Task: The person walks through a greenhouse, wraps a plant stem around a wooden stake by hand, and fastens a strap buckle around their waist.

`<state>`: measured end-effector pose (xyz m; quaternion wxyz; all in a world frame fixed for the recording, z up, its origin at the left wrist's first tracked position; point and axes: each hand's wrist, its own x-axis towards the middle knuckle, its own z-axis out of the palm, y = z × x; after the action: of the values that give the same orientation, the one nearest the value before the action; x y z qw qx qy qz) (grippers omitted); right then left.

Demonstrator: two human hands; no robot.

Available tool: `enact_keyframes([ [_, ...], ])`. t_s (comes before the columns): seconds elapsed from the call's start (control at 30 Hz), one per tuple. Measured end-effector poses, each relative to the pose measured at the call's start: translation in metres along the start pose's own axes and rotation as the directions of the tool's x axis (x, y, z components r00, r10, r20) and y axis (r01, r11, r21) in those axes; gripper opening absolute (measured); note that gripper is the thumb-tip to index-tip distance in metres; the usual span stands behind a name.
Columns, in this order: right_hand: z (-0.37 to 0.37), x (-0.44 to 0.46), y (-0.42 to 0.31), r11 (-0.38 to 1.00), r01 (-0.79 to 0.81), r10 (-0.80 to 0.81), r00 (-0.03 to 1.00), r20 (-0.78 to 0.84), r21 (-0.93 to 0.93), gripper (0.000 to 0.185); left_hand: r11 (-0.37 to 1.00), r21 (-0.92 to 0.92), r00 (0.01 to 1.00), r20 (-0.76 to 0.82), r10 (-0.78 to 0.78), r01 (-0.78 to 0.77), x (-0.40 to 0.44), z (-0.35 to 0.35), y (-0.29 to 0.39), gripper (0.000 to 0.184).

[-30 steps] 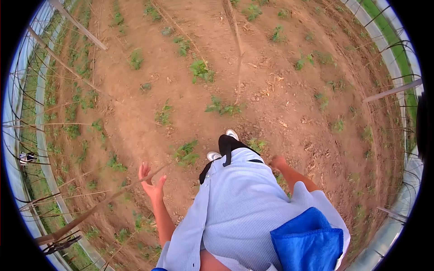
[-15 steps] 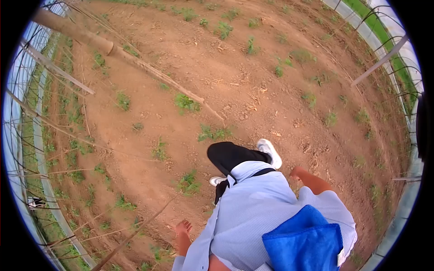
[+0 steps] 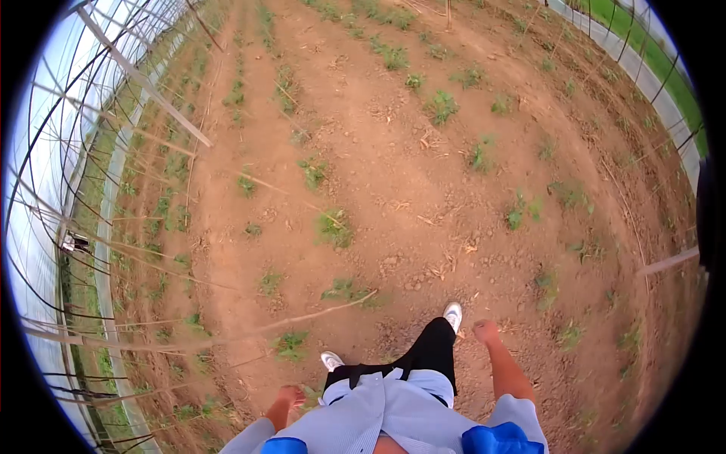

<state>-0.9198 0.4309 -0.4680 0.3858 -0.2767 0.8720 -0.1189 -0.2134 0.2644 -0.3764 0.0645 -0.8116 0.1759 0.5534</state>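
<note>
My left hand [image 3: 291, 396] hangs low at my left side, above the soil. Its fingers are extended, with nothing seen in them. On the other side, my right hand [image 3: 485, 331] is held out in front of my right hip over the bare ground. The fingers are loosely bent, small in view, and no object shows in them. Neither hand touches anything visible. Closest to my left hand is a small green plant [image 3: 290, 345]. Beneath me are my white shoes, the right shoe [image 3: 453, 316] ahead of the left shoe [image 3: 331, 361].
A long thin pole [image 3: 249, 330] slants across the left, its tip near my feet. Young plants [image 3: 441, 107] grow in rows on reddish soil [image 3: 378, 174]. Another post [image 3: 144, 79] leans at upper left. Curved greenhouse ribs [image 3: 47, 121] and plastic sheeting line the sides. Blue cloth [image 3: 503, 439] lies at my shoulder.
My view has turned, so my body now appears lower and more upright in it. The thick pole at upper left has left view. My right foot is ahead of the left; both hands have moved down.
</note>
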Motion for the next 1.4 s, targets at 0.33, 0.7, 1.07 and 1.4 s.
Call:
enact_keyframes([
  [0.33,-0.097,0.054,0.211,0.802,0.473,-0.296,0.845,0.446,-0.365,0.016,0.991,0.119,0.986,0.146,-0.077,0.060,-0.137,0.199,0.135,0.019],
  [0.7,-0.300,0.306,-0.085,0.859,-0.499,0.346,0.727,0.593,0.111,0.023,0.909,-0.317,0.934,0.316,-0.169,0.272,-0.087,0.309,0.333,0.019],
  [1.07,-0.441,0.564,-0.459,0.852,-0.501,0.352,0.761,0.545,0.149,0.022,0.846,-0.315,0.882,0.050,0.468,-0.431,0.089,0.283,1.097,0.021],
  [1.4,-0.455,0.950,-0.792,0.910,-0.409,0.265,0.699,0.664,0.067,0.030,0.599,-0.166,0.621,-0.170,0.765,-0.783,0.114,0.139,1.580,0.009],
])
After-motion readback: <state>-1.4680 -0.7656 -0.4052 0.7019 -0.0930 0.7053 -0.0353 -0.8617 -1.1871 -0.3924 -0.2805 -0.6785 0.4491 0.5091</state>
